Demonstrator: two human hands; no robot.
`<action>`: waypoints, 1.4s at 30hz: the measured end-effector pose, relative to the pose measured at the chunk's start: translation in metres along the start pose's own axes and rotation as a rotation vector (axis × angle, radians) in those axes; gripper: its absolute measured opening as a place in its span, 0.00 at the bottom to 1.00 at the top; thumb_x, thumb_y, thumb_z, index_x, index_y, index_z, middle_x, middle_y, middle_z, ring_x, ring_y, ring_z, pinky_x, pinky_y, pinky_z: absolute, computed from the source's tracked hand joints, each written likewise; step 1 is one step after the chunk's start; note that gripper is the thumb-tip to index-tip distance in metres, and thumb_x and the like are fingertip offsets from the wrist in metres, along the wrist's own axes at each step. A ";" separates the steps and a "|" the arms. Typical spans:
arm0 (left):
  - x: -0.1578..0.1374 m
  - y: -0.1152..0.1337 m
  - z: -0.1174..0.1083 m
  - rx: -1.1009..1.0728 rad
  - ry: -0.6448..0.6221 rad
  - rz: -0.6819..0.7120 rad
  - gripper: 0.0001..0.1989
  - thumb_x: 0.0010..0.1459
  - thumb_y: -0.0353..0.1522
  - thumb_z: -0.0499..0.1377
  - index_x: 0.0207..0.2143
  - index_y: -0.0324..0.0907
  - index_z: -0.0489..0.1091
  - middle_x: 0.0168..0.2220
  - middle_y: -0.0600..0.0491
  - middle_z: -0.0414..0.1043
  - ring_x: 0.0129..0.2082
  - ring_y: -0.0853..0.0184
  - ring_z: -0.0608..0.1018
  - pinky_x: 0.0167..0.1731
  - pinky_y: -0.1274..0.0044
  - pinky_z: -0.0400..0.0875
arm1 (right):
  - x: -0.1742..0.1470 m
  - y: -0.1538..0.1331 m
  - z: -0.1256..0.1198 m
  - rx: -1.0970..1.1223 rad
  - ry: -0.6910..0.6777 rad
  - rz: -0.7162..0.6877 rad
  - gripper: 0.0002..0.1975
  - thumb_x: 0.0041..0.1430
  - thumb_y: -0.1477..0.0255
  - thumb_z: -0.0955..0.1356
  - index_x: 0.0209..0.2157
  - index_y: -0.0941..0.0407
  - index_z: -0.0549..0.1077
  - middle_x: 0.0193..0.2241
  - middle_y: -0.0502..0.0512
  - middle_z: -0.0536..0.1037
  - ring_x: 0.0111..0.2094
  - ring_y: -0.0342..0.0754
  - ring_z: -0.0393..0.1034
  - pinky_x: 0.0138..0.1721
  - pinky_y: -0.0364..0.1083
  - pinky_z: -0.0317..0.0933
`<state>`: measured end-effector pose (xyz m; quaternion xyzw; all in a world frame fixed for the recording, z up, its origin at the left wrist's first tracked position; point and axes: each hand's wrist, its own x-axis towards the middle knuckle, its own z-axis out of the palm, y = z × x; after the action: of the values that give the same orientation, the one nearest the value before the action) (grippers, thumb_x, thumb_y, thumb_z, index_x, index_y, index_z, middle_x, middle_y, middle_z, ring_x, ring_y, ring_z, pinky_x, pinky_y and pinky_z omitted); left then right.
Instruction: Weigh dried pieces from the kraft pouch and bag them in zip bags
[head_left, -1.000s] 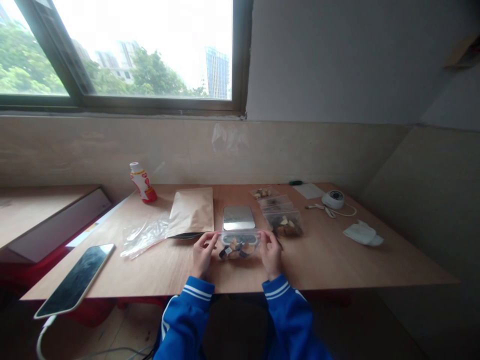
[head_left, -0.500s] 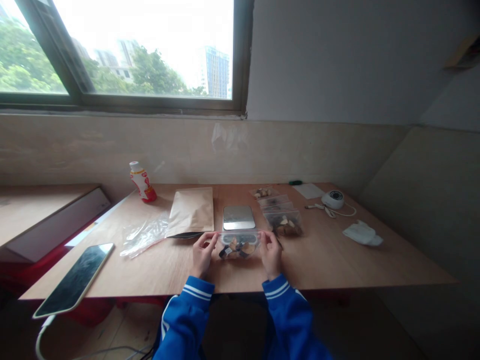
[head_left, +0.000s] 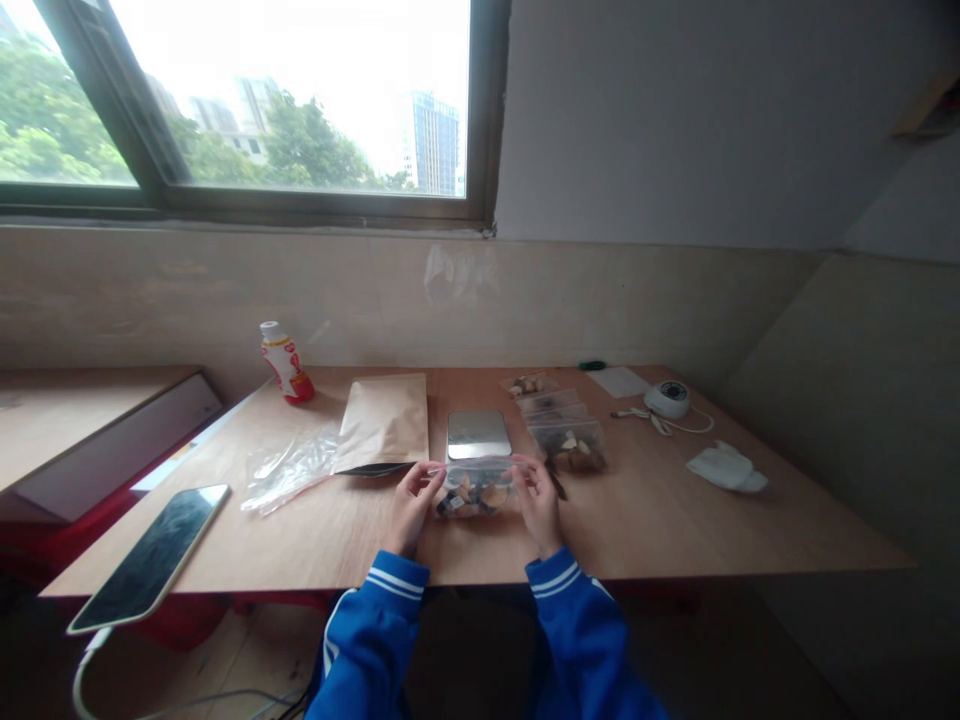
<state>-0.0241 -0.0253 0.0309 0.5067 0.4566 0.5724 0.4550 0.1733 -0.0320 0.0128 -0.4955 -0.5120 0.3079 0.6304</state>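
A clear zip bag [head_left: 474, 494] with brown and dark dried pieces inside is stretched between my hands near the front of the table. My left hand [head_left: 414, 500] pinches its upper left corner, and my right hand [head_left: 538, 502] pinches the upper right one. Just behind the bag lies a flat silver kitchen scale [head_left: 478, 433], its front edge partly covered by the bag. To the left of the scale rests a brown paper pouch [head_left: 386, 420] with a dark opening facing me. Several filled zip bags [head_left: 571, 445] lie in a row beyond my right hand.
At the left are a phone [head_left: 154, 555] on a cable, a crumpled clear plastic bag [head_left: 292, 468] and a red-and-white bottle [head_left: 286, 365]. The right side holds a white round device [head_left: 667, 400] with a cord, a white crumpled tissue [head_left: 726, 467] and a paper sheet [head_left: 619, 381].
My hands have drawn slightly closer together along the bag's top edge, and the fingers have shifted. The bag stays in nearly the same place.
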 end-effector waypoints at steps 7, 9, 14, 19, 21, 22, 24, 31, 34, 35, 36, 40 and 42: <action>0.000 0.002 -0.001 -0.025 -0.021 0.020 0.12 0.52 0.39 0.62 0.33 0.40 0.74 0.36 0.50 0.77 0.37 0.64 0.77 0.36 0.77 0.69 | 0.000 0.002 0.000 0.043 0.011 0.092 0.16 0.55 0.58 0.68 0.35 0.57 0.72 0.28 0.54 0.79 0.30 0.48 0.72 0.31 0.45 0.64; 0.000 0.003 -0.001 -0.029 -0.018 0.023 0.11 0.51 0.39 0.62 0.33 0.40 0.74 0.35 0.51 0.77 0.37 0.64 0.77 0.36 0.77 0.69 | -0.001 0.001 0.000 0.062 0.020 0.123 0.17 0.53 0.57 0.69 0.34 0.57 0.73 0.28 0.55 0.79 0.29 0.48 0.72 0.29 0.44 0.63; 0.001 0.000 -0.001 -0.017 -0.012 0.021 0.11 0.52 0.39 0.62 0.33 0.40 0.74 0.36 0.50 0.77 0.37 0.63 0.76 0.36 0.77 0.69 | -0.001 -0.004 -0.001 0.113 0.010 0.166 0.19 0.51 0.56 0.70 0.37 0.58 0.73 0.31 0.57 0.80 0.30 0.48 0.72 0.27 0.43 0.62; 0.002 -0.004 -0.003 -0.007 -0.010 0.028 0.12 0.52 0.39 0.62 0.33 0.40 0.74 0.35 0.50 0.77 0.37 0.64 0.76 0.36 0.77 0.68 | 0.000 -0.006 0.000 0.105 -0.001 0.188 0.19 0.51 0.56 0.70 0.34 0.58 0.74 0.30 0.58 0.80 0.28 0.47 0.71 0.25 0.42 0.61; 0.003 -0.006 -0.003 0.006 -0.001 0.035 0.12 0.52 0.39 0.62 0.33 0.39 0.74 0.34 0.50 0.76 0.36 0.64 0.76 0.36 0.77 0.68 | -0.001 -0.007 0.000 0.101 0.012 0.180 0.19 0.50 0.55 0.70 0.33 0.58 0.74 0.30 0.58 0.80 0.29 0.47 0.71 0.26 0.42 0.61; 0.003 -0.006 -0.003 0.015 0.004 0.039 0.12 0.52 0.39 0.62 0.33 0.39 0.74 0.34 0.50 0.76 0.36 0.64 0.76 0.35 0.77 0.68 | -0.001 -0.007 0.000 0.098 0.020 0.180 0.19 0.50 0.55 0.70 0.33 0.58 0.74 0.30 0.58 0.80 0.29 0.47 0.71 0.26 0.42 0.62; 0.003 -0.007 -0.004 0.032 0.018 0.044 0.12 0.52 0.40 0.62 0.32 0.39 0.74 0.33 0.50 0.76 0.35 0.64 0.75 0.35 0.76 0.68 | -0.001 -0.008 0.000 0.083 0.036 0.190 0.19 0.49 0.55 0.70 0.32 0.58 0.74 0.31 0.58 0.80 0.29 0.47 0.70 0.25 0.42 0.62; 0.003 -0.007 -0.003 0.061 0.049 0.042 0.14 0.50 0.41 0.63 0.32 0.39 0.75 0.32 0.50 0.76 0.32 0.65 0.75 0.32 0.76 0.68 | -0.001 -0.004 0.000 0.051 0.058 0.174 0.18 0.50 0.56 0.70 0.31 0.58 0.74 0.31 0.58 0.80 0.29 0.47 0.69 0.24 0.41 0.62; 0.003 -0.007 -0.003 0.080 0.070 0.044 0.14 0.49 0.41 0.64 0.32 0.39 0.76 0.31 0.50 0.76 0.29 0.67 0.74 0.31 0.76 0.67 | -0.001 0.000 -0.001 0.048 0.054 0.147 0.16 0.51 0.58 0.70 0.31 0.58 0.75 0.31 0.57 0.80 0.29 0.47 0.70 0.26 0.42 0.62; 0.003 -0.007 -0.003 0.086 0.077 0.045 0.14 0.49 0.41 0.64 0.32 0.39 0.76 0.30 0.51 0.76 0.29 0.67 0.73 0.30 0.77 0.67 | -0.001 0.000 -0.001 0.042 0.052 0.140 0.16 0.52 0.58 0.69 0.32 0.57 0.75 0.31 0.57 0.80 0.29 0.47 0.70 0.26 0.42 0.62; 0.003 -0.007 -0.004 0.091 0.084 0.046 0.13 0.49 0.41 0.64 0.31 0.39 0.76 0.30 0.51 0.75 0.28 0.68 0.73 0.30 0.77 0.67 | -0.001 0.001 -0.001 0.034 0.052 0.134 0.16 0.52 0.58 0.69 0.32 0.57 0.75 0.31 0.57 0.80 0.29 0.46 0.69 0.26 0.42 0.62; 0.003 -0.008 -0.004 0.087 0.095 0.050 0.13 0.49 0.41 0.64 0.31 0.40 0.76 0.29 0.51 0.75 0.29 0.67 0.74 0.31 0.77 0.67 | -0.002 0.001 -0.002 0.014 0.055 0.123 0.16 0.52 0.58 0.69 0.32 0.57 0.76 0.31 0.56 0.80 0.27 0.45 0.68 0.25 0.42 0.62; 0.003 -0.007 -0.004 0.078 0.084 0.050 0.13 0.49 0.41 0.64 0.31 0.40 0.76 0.31 0.51 0.76 0.31 0.66 0.75 0.32 0.77 0.67 | -0.002 -0.001 -0.002 0.029 0.052 0.132 0.16 0.52 0.57 0.69 0.32 0.57 0.75 0.31 0.57 0.80 0.27 0.45 0.68 0.25 0.42 0.61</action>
<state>-0.0277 -0.0218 0.0242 0.5109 0.4846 0.5861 0.4008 0.1740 -0.0348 0.0132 -0.5268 -0.4570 0.3433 0.6291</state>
